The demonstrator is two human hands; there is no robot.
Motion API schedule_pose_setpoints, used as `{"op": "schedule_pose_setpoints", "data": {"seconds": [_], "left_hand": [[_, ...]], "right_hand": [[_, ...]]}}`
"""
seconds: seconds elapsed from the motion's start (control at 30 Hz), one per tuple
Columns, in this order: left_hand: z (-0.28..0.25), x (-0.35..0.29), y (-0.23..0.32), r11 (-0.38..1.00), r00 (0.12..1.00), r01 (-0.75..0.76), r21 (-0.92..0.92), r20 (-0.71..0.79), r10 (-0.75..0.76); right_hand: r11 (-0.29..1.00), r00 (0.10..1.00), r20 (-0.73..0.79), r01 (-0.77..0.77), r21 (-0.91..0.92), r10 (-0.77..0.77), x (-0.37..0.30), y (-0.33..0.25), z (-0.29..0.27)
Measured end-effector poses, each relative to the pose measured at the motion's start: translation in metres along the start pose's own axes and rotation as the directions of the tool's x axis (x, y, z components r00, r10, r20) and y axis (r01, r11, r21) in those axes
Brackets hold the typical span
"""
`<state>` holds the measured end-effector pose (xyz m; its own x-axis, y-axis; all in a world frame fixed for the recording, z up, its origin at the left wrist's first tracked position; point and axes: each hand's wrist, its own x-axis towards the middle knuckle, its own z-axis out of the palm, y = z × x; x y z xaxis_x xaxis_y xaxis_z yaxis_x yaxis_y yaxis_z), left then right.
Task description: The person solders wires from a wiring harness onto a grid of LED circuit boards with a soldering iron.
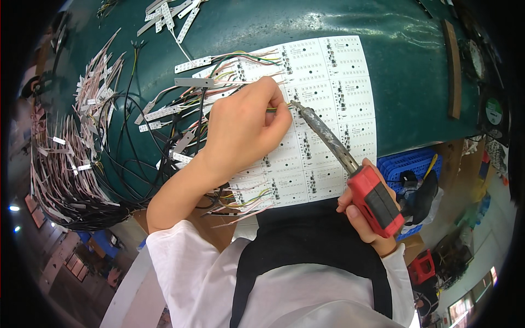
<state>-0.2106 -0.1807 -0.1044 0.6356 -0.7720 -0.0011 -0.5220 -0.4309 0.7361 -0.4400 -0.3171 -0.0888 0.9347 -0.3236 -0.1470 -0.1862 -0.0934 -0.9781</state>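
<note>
A white panel of circuit boards (358, 112) lies on the green table, with rows of small black parts across it. My left hand (243, 123) is closed in a pinch above the panel's middle, gripping thin wires (271, 110) whose yellow-green length shows beside the fingers. In my right hand (361, 221), the fingers wrap round the red and black handle of a soldering iron (329, 138). Its tip meets the board just right of my left fingertips. Coloured wires (257, 56) run onto the panel's upper left and lower left parts.
Black cables and thin light strips (164, 112) spread left of the panel. A large bundle of wires (71, 180) lies at the far left. More strips (167, 19) are at the back. A wooden bar (451, 71) lies at right; a blue basket (402, 167) stands below the table edge.
</note>
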Motion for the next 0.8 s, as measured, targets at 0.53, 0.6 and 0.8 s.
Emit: {"op": "schedule_pose_setpoints", "data": {"seconds": [0.53, 0.6, 0.8], "left_hand": [[0.0, 0.004, 0.003, 0.997, 1.0, 0.009, 0.081, -0.005, -0.009], [0.0, 0.003, 0.003, 0.996, 0.999, 0.036, 0.076, 0.014, -0.037], [-0.006, 0.005, 0.006, 0.997, 0.996, 0.073, 0.01, 0.06, -0.073]], "right_hand": [[0.934, 0.983, -0.151, -0.044, 0.355, 0.104, -0.002, -0.012, -0.003], [0.91, 0.955, -0.293, 0.075, 0.407, 0.053, 0.002, -0.012, -0.011], [0.539, 0.965, -0.251, 0.251, 0.804, -0.075, 0.047, 0.011, -0.081]]}}
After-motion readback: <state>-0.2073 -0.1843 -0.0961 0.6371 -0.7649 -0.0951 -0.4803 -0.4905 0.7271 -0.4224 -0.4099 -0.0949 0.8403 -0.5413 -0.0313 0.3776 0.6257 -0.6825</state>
